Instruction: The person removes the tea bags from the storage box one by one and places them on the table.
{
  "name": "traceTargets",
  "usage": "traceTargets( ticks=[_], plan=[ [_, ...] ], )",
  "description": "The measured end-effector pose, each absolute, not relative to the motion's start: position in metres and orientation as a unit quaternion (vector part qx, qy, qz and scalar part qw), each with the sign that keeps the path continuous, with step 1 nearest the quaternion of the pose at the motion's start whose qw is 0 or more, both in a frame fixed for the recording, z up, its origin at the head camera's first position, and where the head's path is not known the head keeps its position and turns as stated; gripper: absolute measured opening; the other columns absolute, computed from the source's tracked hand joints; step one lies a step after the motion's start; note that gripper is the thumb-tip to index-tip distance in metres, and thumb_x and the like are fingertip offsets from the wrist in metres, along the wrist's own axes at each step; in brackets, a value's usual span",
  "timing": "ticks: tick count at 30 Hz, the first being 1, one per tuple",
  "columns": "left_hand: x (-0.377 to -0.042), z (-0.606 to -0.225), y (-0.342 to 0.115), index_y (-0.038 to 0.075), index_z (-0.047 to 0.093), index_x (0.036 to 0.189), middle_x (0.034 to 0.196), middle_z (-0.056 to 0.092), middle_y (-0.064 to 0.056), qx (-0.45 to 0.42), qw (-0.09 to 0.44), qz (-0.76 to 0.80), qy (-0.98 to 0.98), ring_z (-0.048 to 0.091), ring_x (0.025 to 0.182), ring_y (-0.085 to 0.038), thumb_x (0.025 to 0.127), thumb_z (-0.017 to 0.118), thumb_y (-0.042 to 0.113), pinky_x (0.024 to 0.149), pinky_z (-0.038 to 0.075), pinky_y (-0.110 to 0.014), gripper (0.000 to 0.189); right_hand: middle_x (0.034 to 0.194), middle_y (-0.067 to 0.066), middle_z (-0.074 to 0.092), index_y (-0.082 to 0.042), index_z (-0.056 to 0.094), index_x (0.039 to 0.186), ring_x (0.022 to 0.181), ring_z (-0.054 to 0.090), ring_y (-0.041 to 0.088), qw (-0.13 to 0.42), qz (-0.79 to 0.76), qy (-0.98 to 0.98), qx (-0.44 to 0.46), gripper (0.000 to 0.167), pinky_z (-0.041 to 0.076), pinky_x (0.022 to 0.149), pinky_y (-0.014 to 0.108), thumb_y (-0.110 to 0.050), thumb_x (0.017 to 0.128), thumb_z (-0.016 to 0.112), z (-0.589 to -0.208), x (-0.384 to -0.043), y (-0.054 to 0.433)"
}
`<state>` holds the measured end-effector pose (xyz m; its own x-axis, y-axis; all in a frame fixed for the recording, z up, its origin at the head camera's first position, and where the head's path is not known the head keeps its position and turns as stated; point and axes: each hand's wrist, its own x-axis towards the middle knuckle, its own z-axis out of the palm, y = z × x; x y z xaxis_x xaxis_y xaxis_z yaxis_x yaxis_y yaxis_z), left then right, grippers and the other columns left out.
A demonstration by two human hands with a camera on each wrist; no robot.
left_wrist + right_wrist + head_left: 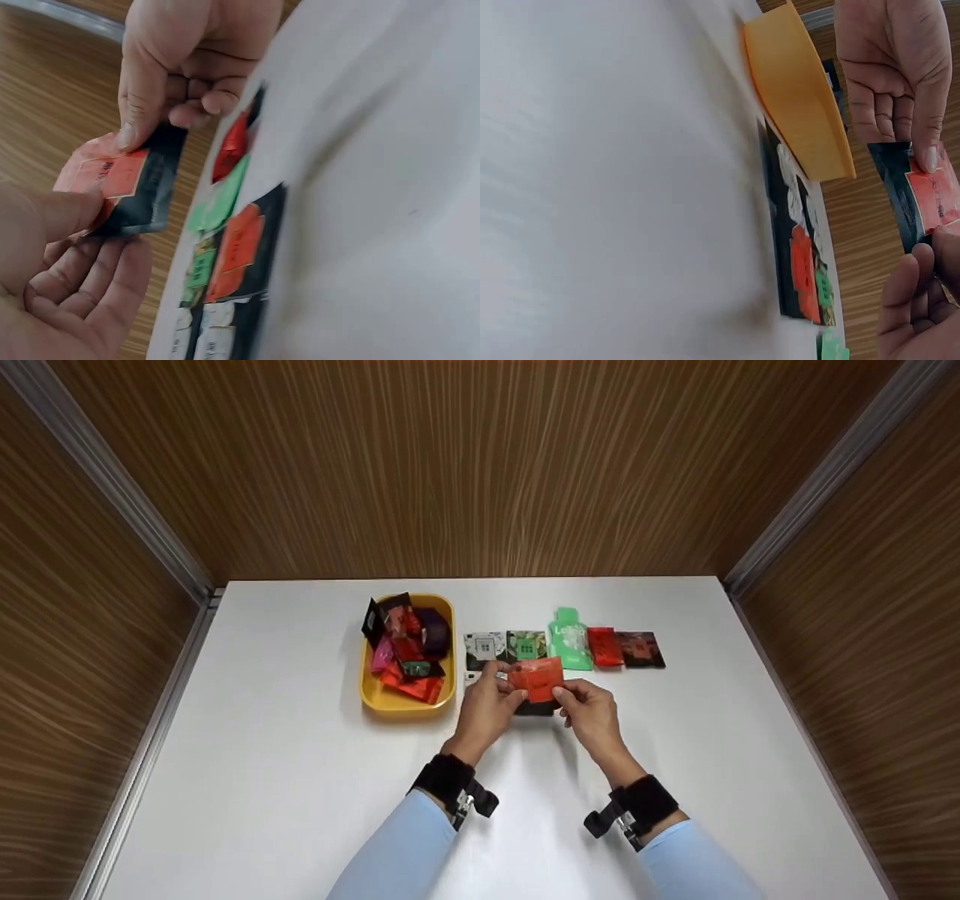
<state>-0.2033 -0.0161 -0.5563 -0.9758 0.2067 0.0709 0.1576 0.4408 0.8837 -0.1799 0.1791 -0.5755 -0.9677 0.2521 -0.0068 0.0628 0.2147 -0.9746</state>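
Note:
Both hands hold a flat red-and-black sachet point(536, 679) up over the table. My left hand point(487, 710) pinches one side of it between thumb and fingers, and my right hand point(594, 718) pinches the opposite side. A printed red panel and a dark lower part of the sachet point(112, 174) show in the left wrist view. Beneath it lies a similar black sachet with a red panel point(241, 244), mostly covered in the head view. Next to that, a white-and-black sachet point(791, 187) is partly hidden by the left hand in the head view.
A yellow tray point(409, 705) at left holds a purple round item point(433, 631) and several sachets. Along the back row lie a white-patterned sachet point(485, 649), a green-labelled one point(526, 645), a green bottle-shaped pouch point(570, 641), a red packet point(606, 646) and a dark sachet point(640, 650).

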Motion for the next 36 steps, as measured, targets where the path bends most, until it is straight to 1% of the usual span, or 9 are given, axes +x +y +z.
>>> traceTargets(
  ticks=[3,6,8,12,15,17,21,26,36],
  plan=[
    [-0.201,-0.569,-0.011,0.008,0.063,0.130,0.103,0.076,-0.006,0.160,-0.021,0.441,0.883,0.072,0.095,-0.023,0.097,0.075,0.009,0.081,0.058,-0.036,0.035,0.075,0.009,0.070,0.003,0.076,0.105,0.056,0.058,0.015,0.082,0.596,-0.786,-0.138,0.016,0.046,0.048,0.022,-0.011,0.098,0.075,-0.583,-0.182,0.197],
    [-0.197,-0.580,-0.009,0.007,0.071,0.124,0.113,0.074,-0.009,0.225,-0.066,0.326,0.916,0.069,0.110,-0.027,0.097,0.070,0.005,0.094,0.056,-0.039,0.027,0.076,0.006,0.071,0.003,0.075,0.110,0.053,0.056,0.010,0.088,0.564,-0.803,-0.169,0.020,0.043,0.048,0.021,-0.014,0.099,0.074,-0.590,-0.185,0.214],
    [-0.195,-0.585,-0.008,0.009,0.074,0.120,0.122,0.073,-0.009,0.261,-0.075,0.250,0.929,0.065,0.122,-0.029,0.097,0.068,0.006,0.106,0.052,-0.040,0.024,0.077,0.006,0.073,0.004,0.075,0.111,0.052,0.056,0.008,0.089,0.539,-0.818,-0.182,0.022,0.043,0.048,0.021,-0.015,0.099,0.074,-0.594,-0.189,0.224],
    [-0.191,-0.591,-0.003,0.010,0.068,0.137,0.145,0.064,-0.009,0.302,-0.030,0.154,0.940,0.050,0.146,-0.031,0.101,0.059,0.012,0.123,0.038,-0.047,0.037,0.081,0.009,0.075,0.004,0.076,0.112,0.055,0.059,0.008,0.070,0.499,-0.841,-0.199,0.026,0.046,0.051,0.022,-0.018,0.100,0.073,-0.601,-0.194,0.234],
    [-0.189,-0.593,0.000,0.012,0.060,0.148,0.156,0.055,-0.009,0.305,0.018,0.122,0.944,0.041,0.154,-0.033,0.104,0.057,0.017,0.126,0.031,-0.053,0.044,0.086,0.011,0.077,0.003,0.077,0.110,0.065,0.064,0.014,0.060,0.461,-0.861,-0.207,0.026,0.048,0.060,0.025,-0.020,0.099,0.074,-0.605,-0.198,0.236],
    [-0.188,-0.595,0.001,0.011,0.060,0.148,0.158,0.053,-0.010,0.307,0.032,0.107,0.945,0.039,0.154,-0.033,0.104,0.057,0.019,0.127,0.030,-0.053,0.044,0.090,0.013,0.078,0.003,0.078,0.109,0.075,0.067,0.019,0.059,0.431,-0.877,-0.206,0.026,0.050,0.068,0.029,-0.021,0.098,0.074,-0.608,-0.199,0.237],
    [-0.188,-0.596,0.003,0.010,0.064,0.142,0.154,0.056,-0.012,0.313,0.029,0.093,0.945,0.045,0.151,-0.033,0.103,0.058,0.018,0.125,0.032,-0.055,0.040,0.096,0.017,0.078,0.003,0.078,0.106,0.090,0.071,0.033,0.056,0.393,-0.896,-0.198,0.024,0.054,0.079,0.042,-0.019,0.098,0.072,-0.610,-0.201,0.236],
    [-0.187,-0.596,0.004,0.009,0.067,0.137,0.150,0.059,-0.013,0.315,0.021,0.094,0.944,0.052,0.145,-0.033,0.102,0.060,0.016,0.123,0.036,-0.056,0.036,0.097,0.019,0.078,0.002,0.078,0.102,0.094,0.072,0.042,0.050,0.359,-0.912,-0.192,0.023,0.055,0.084,0.054,-0.018,0.097,0.070,-0.612,-0.201,0.235],
    [-0.188,-0.594,0.005,0.009,0.069,0.134,0.147,0.058,-0.012,0.315,0.026,0.100,0.944,0.053,0.143,-0.032,0.101,0.063,0.018,0.121,0.037,-0.058,0.035,0.094,0.018,0.078,0.000,0.077,0.101,0.092,0.072,0.042,0.049,0.338,-0.921,-0.186,0.023,0.053,0.082,0.055,-0.022,0.097,0.072,-0.612,-0.200,0.233]
  ],
)
